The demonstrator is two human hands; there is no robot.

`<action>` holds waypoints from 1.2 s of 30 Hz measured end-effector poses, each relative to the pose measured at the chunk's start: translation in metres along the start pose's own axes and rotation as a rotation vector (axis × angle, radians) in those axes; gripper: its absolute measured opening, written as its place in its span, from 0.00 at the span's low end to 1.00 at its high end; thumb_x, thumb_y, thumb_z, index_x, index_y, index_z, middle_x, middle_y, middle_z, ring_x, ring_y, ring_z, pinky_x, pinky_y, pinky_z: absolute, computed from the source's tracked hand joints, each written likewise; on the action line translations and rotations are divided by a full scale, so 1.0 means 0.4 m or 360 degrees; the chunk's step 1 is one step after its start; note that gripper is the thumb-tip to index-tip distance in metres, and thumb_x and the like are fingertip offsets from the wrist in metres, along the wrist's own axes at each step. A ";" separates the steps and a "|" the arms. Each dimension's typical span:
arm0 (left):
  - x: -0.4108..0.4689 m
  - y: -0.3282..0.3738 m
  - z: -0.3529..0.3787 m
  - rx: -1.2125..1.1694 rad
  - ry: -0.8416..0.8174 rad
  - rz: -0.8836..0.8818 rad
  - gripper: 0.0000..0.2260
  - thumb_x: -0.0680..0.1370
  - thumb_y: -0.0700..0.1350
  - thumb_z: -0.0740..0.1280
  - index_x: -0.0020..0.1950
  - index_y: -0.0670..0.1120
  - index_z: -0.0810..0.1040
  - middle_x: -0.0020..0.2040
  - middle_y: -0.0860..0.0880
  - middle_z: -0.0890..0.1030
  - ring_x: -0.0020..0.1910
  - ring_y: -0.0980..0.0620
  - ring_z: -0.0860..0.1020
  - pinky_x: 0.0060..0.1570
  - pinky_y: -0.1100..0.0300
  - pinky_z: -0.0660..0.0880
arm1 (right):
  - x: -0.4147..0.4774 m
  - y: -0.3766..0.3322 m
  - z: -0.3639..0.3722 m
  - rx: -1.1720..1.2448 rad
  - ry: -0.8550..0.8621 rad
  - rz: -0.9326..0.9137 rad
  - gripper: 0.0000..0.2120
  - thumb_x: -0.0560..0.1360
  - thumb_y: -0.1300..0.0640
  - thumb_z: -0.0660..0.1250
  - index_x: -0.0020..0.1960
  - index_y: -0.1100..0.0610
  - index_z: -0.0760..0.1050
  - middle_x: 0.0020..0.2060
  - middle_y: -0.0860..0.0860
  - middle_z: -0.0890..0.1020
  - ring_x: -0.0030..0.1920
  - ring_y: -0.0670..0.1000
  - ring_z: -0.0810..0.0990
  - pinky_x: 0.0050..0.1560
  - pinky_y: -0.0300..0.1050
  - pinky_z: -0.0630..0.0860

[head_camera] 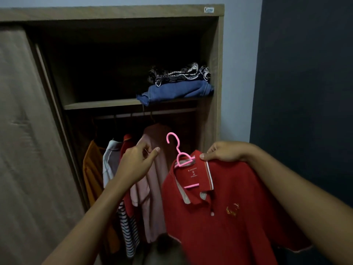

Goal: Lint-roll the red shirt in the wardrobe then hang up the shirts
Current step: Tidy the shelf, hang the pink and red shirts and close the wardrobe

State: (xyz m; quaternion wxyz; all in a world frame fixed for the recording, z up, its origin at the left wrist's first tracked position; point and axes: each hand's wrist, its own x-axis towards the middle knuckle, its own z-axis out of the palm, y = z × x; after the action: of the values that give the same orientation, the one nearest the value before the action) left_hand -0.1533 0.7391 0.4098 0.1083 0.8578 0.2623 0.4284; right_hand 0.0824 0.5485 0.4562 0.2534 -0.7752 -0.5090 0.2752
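The red shirt [225,217], a polo with a white-edged collar, sits on a pink hanger [179,153] before the open wardrobe [114,13]. Other shirts [150,188] hang on its rail [152,114].

The left forearm [101,211] and right forearm [296,192] are bare, and the fingers [154,151] have short, plain nails.

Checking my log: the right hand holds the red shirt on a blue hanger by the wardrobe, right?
No, the hanger is pink, not blue. The head view shows the right hand holding the red shirt on a pink hanger by the wardrobe.
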 end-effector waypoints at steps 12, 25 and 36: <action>0.130 -0.168 0.063 -0.0029 -0.0165 -0.0104 0.17 0.75 0.62 0.63 0.49 0.49 0.77 0.36 0.51 0.81 0.43 0.43 0.82 0.44 0.49 0.78 | 0.154 -0.055 0.107 0.0719 0.0301 0.0122 0.08 0.78 0.62 0.67 0.56 0.62 0.80 0.51 0.61 0.86 0.54 0.62 0.85 0.56 0.55 0.82; 0.339 -0.345 0.168 0.0333 -0.0460 -0.0342 0.23 0.79 0.56 0.66 0.65 0.39 0.73 0.63 0.37 0.79 0.63 0.35 0.77 0.57 0.46 0.75 | 0.400 -0.061 0.133 0.0899 0.0868 0.0072 0.06 0.76 0.66 0.65 0.48 0.61 0.80 0.44 0.63 0.86 0.41 0.59 0.84 0.51 0.57 0.82; 0.406 -0.365 0.282 0.0492 -0.0585 -0.0522 0.26 0.78 0.58 0.66 0.65 0.38 0.73 0.66 0.36 0.76 0.65 0.36 0.76 0.60 0.47 0.73 | 0.584 -0.019 0.043 0.0827 0.0949 0.0035 0.11 0.75 0.69 0.64 0.38 0.57 0.78 0.28 0.51 0.82 0.24 0.46 0.80 0.24 0.33 0.73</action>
State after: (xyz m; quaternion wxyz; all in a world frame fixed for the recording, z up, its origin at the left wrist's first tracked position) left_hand -0.0358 0.9543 0.3912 0.0899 0.8735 0.4357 0.1977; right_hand 0.1428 0.7699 0.4095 0.5747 -0.7367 -0.3181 0.1604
